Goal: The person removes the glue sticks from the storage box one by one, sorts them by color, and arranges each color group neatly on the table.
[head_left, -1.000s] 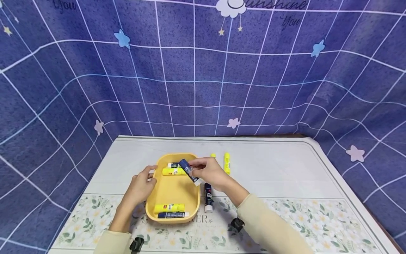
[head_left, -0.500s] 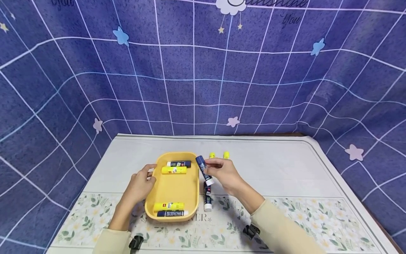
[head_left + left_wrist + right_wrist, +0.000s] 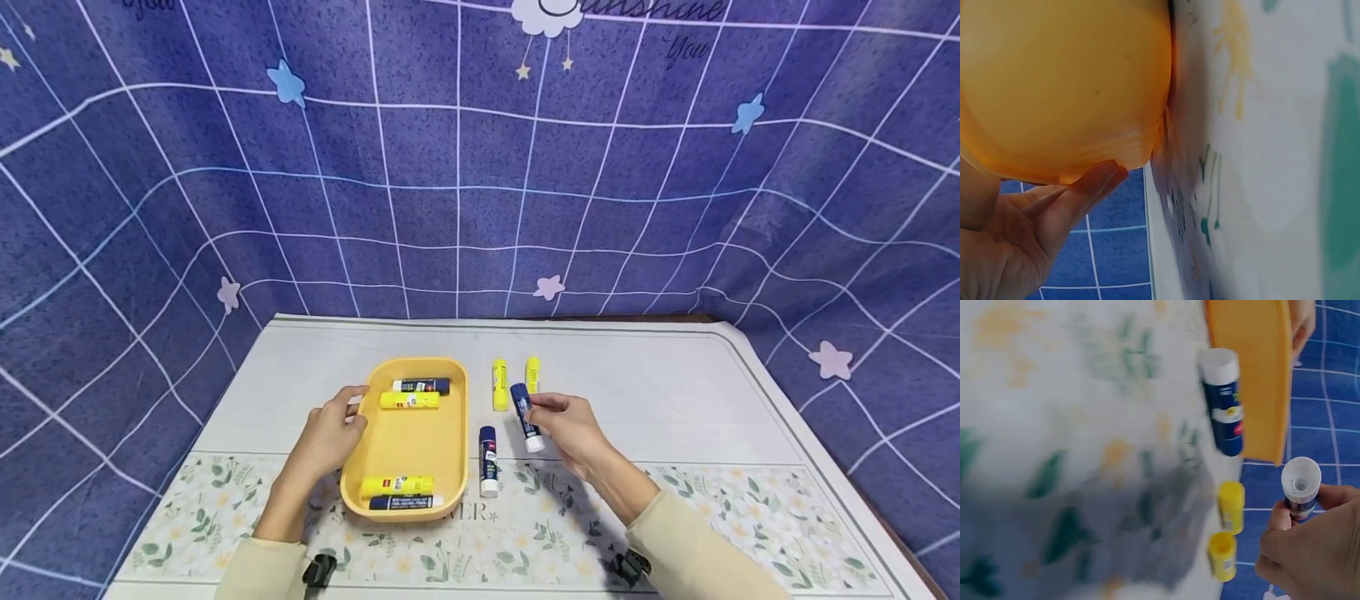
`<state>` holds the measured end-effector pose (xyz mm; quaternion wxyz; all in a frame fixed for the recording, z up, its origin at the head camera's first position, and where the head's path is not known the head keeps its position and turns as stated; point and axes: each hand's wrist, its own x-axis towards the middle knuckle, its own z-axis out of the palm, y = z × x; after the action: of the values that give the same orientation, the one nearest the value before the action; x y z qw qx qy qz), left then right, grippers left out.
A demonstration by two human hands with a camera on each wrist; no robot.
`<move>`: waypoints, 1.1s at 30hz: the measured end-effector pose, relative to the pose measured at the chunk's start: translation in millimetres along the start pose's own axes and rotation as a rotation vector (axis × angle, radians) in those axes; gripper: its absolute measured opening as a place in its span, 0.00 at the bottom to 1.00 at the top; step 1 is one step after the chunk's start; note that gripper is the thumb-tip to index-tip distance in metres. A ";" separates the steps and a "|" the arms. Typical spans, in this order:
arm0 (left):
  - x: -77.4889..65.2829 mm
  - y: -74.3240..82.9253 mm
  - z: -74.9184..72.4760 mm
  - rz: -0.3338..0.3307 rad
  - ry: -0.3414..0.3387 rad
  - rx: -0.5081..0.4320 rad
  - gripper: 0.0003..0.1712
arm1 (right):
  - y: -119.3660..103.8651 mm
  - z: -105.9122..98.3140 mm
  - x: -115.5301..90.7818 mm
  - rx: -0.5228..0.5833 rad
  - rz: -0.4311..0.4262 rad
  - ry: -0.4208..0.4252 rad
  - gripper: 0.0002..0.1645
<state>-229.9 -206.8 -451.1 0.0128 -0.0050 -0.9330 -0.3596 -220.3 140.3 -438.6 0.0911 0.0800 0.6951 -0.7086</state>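
Note:
My right hand (image 3: 573, 427) pinches a navy glue stick (image 3: 527, 417) with a white end between thumb and fingers. It is tilted, its white end toward me; the right wrist view shows that round white end (image 3: 1301, 478) face on. My left hand (image 3: 327, 433) holds the left edge of a yellow tray (image 3: 464, 417), its fingers (image 3: 1094, 181) against the outer wall in the left wrist view. Inside the tray lie a navy glue stick (image 3: 422, 386) and a yellow one (image 3: 409, 401) at the far end, and another yellow (image 3: 397, 486) and navy one (image 3: 406, 502) at the near end.
Another navy glue stick (image 3: 488, 462) lies just right of the tray. Two yellow glue sticks, one on the left (image 3: 500, 385) and one on the right (image 3: 533, 373), lie beyond the right hand. The white table (image 3: 660, 375) has a floral band and a blue gridded curtain (image 3: 480, 208) behind.
My right hand has carried the navy glue stick from over the tray's right side to the right, out over the table. The left hand stays at the tray's edge.

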 end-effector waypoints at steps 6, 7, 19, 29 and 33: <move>0.1 1.1 -0.7 -0.005 -0.004 -0.001 0.29 | 19.9 -8.3 -2.0 -0.078 0.033 0.048 0.22; 0.1 1.0 -0.7 -0.006 -0.004 -0.001 0.29 | 22.6 -8.8 -1.7 -0.084 0.040 0.052 0.22; -0.8 1.6 -0.7 -0.011 -0.010 -0.018 0.29 | 36.4 -13.6 -3.0 -0.155 0.062 0.062 0.21; 0.0 2.9 -0.5 -0.008 -0.011 -0.018 0.29 | 40.2 -12.9 0.6 -0.326 0.018 0.057 0.18; -0.1 2.7 -0.8 -0.011 -0.013 -0.020 0.29 | 39.3 -10.9 1.7 -0.368 0.027 0.056 0.18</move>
<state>-229.7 -205.4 -448.7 0.0048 -0.0022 -0.9294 -0.3690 -212.7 150.6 -477.4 0.0945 0.0911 0.8142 -0.5655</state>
